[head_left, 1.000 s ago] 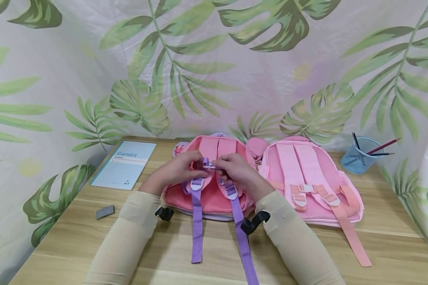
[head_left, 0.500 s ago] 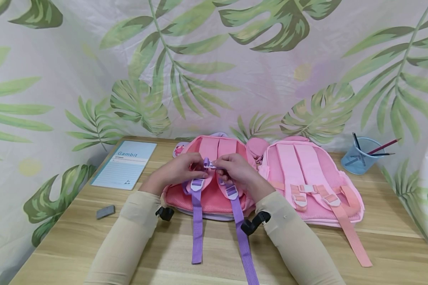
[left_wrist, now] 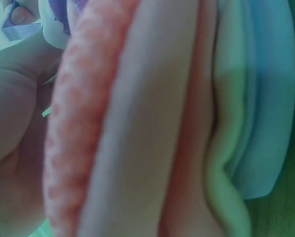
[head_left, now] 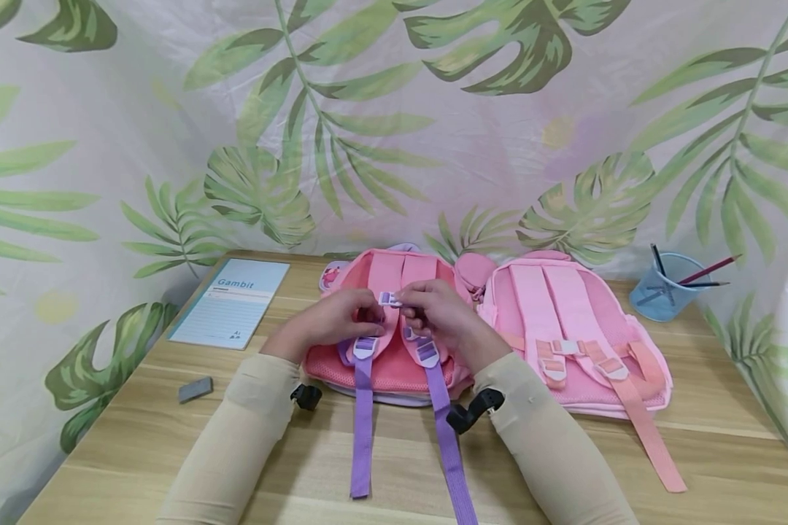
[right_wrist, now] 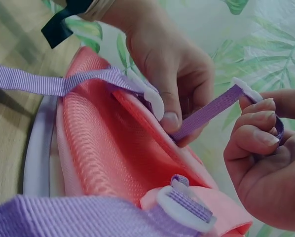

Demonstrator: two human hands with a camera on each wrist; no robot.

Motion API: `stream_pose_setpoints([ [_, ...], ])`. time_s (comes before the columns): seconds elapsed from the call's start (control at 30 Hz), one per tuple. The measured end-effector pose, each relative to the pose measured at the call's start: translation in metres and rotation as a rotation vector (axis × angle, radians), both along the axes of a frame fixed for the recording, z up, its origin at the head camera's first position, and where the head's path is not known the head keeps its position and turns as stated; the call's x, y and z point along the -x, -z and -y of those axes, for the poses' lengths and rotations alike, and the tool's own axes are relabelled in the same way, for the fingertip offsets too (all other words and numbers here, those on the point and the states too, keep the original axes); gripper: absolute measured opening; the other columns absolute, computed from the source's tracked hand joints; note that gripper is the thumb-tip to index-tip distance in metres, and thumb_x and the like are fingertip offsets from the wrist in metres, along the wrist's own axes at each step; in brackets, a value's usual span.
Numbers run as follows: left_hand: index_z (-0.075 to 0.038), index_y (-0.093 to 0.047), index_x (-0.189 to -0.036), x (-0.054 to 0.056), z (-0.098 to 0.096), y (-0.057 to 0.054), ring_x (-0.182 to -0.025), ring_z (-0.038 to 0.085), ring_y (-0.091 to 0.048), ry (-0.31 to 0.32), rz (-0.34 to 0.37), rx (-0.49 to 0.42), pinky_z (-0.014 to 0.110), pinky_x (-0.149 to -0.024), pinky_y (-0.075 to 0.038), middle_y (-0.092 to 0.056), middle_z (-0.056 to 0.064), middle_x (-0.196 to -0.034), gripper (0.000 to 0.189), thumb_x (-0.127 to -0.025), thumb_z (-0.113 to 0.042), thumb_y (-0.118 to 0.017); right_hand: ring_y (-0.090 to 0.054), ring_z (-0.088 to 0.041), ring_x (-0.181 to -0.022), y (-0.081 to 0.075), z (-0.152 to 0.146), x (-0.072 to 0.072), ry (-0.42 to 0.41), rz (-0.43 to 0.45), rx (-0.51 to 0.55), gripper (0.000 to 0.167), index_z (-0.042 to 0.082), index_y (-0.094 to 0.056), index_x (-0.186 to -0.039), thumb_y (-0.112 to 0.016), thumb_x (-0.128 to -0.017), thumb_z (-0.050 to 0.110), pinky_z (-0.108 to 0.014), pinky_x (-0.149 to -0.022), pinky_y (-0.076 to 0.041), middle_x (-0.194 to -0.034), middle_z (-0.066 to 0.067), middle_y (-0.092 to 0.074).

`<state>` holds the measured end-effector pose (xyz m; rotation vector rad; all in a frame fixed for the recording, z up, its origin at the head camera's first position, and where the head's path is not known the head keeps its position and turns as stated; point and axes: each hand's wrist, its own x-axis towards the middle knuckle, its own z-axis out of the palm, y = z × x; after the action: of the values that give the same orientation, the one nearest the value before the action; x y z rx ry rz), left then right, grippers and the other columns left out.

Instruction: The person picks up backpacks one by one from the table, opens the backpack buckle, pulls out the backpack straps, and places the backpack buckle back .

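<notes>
A pink backpack (head_left: pixel 394 375) with purple webbing lies back side up on the table. Over its shoulder straps, my right hand (head_left: pixel 443 313) pinches a small white chest buckle (head_left: pixel 389 299). In the right wrist view, a purple strap (right_wrist: pixel 206 114) runs taut from this buckle to my left hand (right_wrist: pixel 169 69), whose thumb and fingers pinch it beside the shoulder strap's edge. White strap adjusters (head_left: pixel 365 346) sit below the hands, and two purple strap tails (head_left: pixel 361 445) hang toward the front. The left wrist view mostly shows the bag's blurred coral mesh (left_wrist: pixel 83 108).
To the right lies a second, lighter pink backpack (head_left: pixel 591 313) with its chest buckle fastened and a peach strap tail. Behind it at right stands a blue mesh cup (head_left: pixel 659 310) with pencils. A notebook (head_left: pixel 230 310) and a grey eraser (head_left: pixel 195 389) lie at left.
My left hand has shifted slightly down and away from the buckle; the purple loop at its fingertips is gone from sight. The white buckle has turned, and the left strap tail reaches a little lower.
</notes>
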<state>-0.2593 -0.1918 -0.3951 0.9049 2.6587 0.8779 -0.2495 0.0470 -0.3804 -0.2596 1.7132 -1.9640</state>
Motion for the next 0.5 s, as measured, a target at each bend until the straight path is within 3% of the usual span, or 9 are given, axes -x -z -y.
stream_pose_setpoints([
  [0.3,-0.019,-0.079,-0.108,-0.0034,-0.0013,-0.0020,-0.093,0.012,-0.064,-0.016,-0.001,0.026,0.034,-0.092,-0.056,-0.072,-0.004,-0.104,0.013,-0.098,-0.025,-0.083,-0.041,-0.010,-0.053,-0.0019,-0.0005,-0.0023,0.018,0.003,0.001,0.024,0.008,-0.067,-0.090,-0.055,-0.110,0.010,-0.022,-0.048,-0.033,-0.068,0.001,-0.049],
  [0.5,-0.015,-0.075,-0.116,-0.0057,0.0032,-0.0066,-0.092,0.016,-0.063,-0.053,0.009,-0.060,0.036,-0.089,-0.056,-0.072,-0.002,-0.101,0.023,-0.097,-0.024,-0.084,-0.042,-0.009,-0.053,-0.0015,-0.0013,-0.0020,0.024,-0.029,-0.043,0.021,0.006,-0.068,-0.094,-0.057,-0.111,0.013,-0.022,-0.048,-0.033,-0.068,0.001,-0.050],
])
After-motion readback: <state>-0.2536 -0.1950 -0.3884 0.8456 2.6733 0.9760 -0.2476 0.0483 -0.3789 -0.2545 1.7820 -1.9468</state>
